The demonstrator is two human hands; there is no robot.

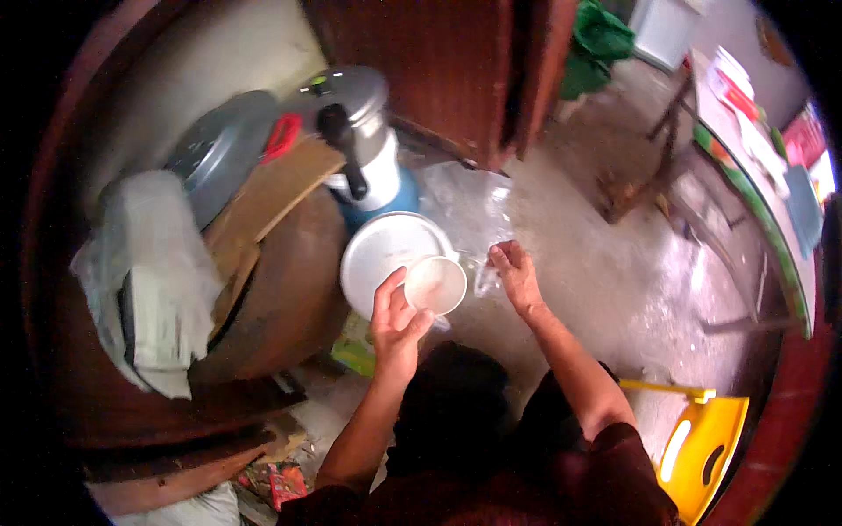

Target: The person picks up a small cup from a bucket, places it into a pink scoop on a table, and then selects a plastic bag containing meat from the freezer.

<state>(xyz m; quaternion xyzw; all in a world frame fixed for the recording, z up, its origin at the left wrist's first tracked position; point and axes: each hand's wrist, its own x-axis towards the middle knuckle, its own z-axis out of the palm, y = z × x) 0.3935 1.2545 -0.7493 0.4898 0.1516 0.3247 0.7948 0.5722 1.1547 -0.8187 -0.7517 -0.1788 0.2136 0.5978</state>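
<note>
A small round translucent container or lid is held between the fingers and thumb of my left hand, above the edge of a white round bucket lid. To the right, my right hand pinches a thin piece of clear plastic; its exact shape is blurred. A clear plastic bag lies beyond both hands. Behind the white lid, a metal pressure cooker with a black handle rests on a white and blue container.
At left, a large clay-coloured vessel stands under a wooden board, a dark metal lid and a plastic-wrapped bundle. A yellow plastic chair is at lower right, a table at right. A wooden cabinet door is ahead.
</note>
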